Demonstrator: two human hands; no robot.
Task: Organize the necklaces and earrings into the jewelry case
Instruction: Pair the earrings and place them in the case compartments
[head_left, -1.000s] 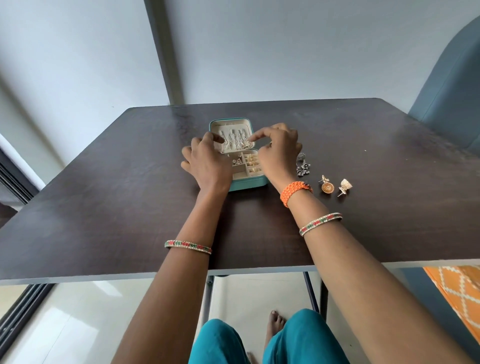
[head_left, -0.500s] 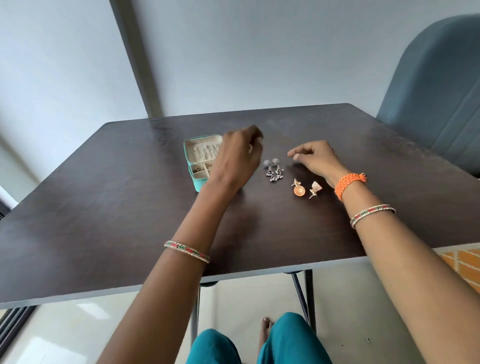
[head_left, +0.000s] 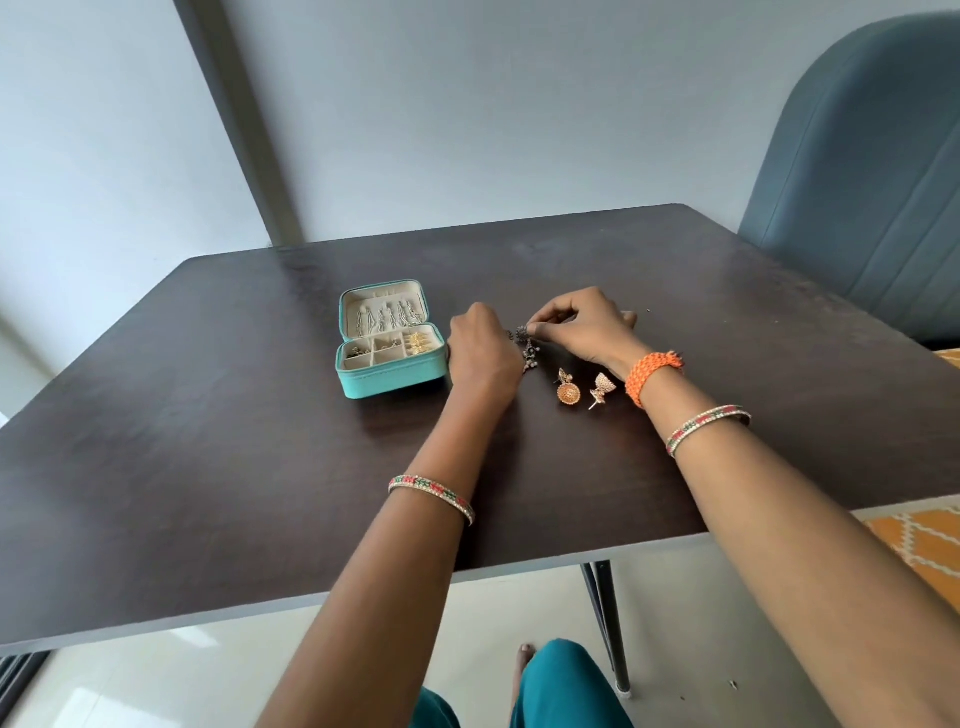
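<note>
A small teal jewelry case (head_left: 395, 376) lies open on the dark table (head_left: 208, 441). Chains hang in its lid and small pieces fill its compartments. Just right of the case, my left hand (head_left: 483, 353) and my right hand (head_left: 582, 325) meet over a pair of dark silver earrings (head_left: 530, 351). My right thumb and forefinger pinch the top of one of them. My left hand's fingers curl at the same pair, and its palm side is hidden. Two gold jhumka earrings (head_left: 569, 392) (head_left: 602, 389) lie on the table nearer to me, untouched.
A blue upholstered chair (head_left: 857, 182) stands at the table's far right corner. A grey wall with a vertical strip is behind. An orange patterned rug (head_left: 924, 540) lies on the floor at right. My knees in teal cloth show under the front edge.
Both hands left the case and moved right. My right hand came back left onto the dark silver earrings and pinched one; my left hand closed in beside it.
</note>
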